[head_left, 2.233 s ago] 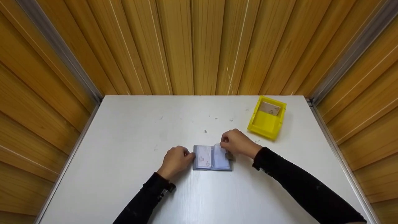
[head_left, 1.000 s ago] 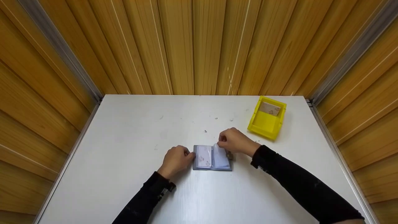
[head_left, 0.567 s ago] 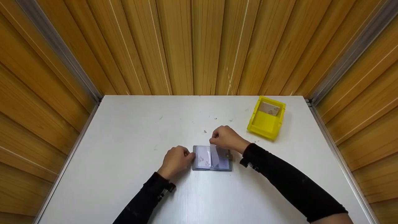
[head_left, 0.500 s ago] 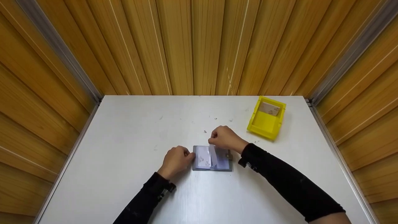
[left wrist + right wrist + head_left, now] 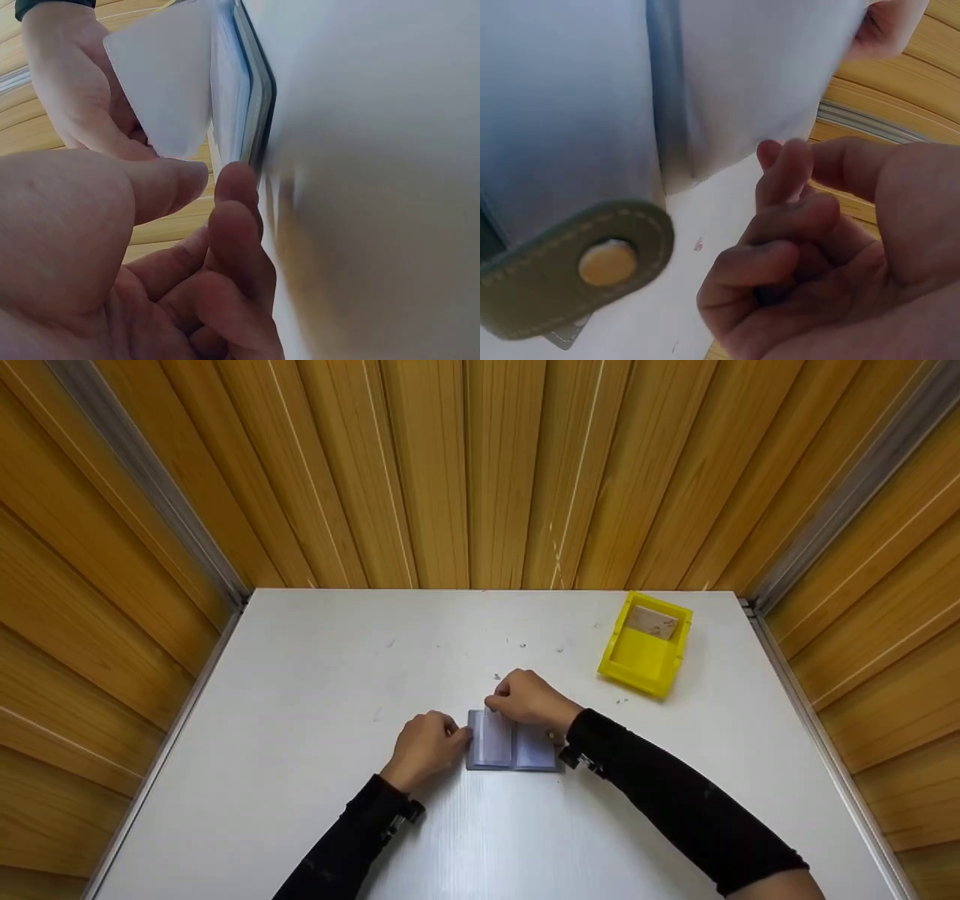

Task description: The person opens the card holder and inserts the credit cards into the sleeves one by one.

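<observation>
A small card holder (image 5: 535, 754) with clear sleeve pages and a grey-green cover lies spread on the white table. My right hand (image 5: 529, 697) pinches the top left corner of one sleeve page (image 5: 496, 742), which stands a little raised over the left side. In the right wrist view, thumb and index finger meet at that page's corner, the other fingers curled. My left hand (image 5: 426, 741) holds the holder's left edge; in the left wrist view the thumb is by the pages and the index fingertip at the cover's edge.
A strap (image 5: 562, 277) with a brass snap sticks out at the holder's right side, partly under my right wrist. A yellow bin (image 5: 637, 681) at the back right holds a pale printed card (image 5: 651, 622). Wood-patterned walls (image 5: 427, 472) stand behind and beside the table.
My right hand has moved left, turning a sleeve page from the right side over to the left. It now covers the printed card there. The left hand has stayed in place.
</observation>
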`<state>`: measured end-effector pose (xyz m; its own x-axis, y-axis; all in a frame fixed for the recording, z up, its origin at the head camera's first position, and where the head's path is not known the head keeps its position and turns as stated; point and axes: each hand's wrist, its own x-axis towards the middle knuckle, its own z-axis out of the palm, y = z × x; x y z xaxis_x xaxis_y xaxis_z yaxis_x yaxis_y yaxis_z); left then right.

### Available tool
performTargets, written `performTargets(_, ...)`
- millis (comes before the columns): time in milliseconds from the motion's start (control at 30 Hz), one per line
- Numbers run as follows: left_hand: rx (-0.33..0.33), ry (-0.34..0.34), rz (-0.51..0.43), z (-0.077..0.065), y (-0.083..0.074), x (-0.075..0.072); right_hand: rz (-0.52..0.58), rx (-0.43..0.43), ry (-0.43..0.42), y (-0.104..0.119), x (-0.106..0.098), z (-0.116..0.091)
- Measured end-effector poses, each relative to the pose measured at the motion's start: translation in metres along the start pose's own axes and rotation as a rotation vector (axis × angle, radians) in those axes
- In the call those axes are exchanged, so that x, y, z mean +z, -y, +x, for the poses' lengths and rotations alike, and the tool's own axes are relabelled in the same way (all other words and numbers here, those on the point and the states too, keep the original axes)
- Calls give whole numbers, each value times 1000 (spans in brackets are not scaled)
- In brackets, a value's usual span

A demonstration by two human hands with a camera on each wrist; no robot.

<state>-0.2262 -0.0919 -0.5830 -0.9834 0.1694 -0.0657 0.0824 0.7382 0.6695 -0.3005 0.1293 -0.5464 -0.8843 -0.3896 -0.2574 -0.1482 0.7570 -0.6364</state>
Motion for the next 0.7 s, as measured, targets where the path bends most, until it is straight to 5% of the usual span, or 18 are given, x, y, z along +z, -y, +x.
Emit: performTargets(700, -15, 34, 14, 0, -7, 4, -19, -95, 15, -18, -22, -28)
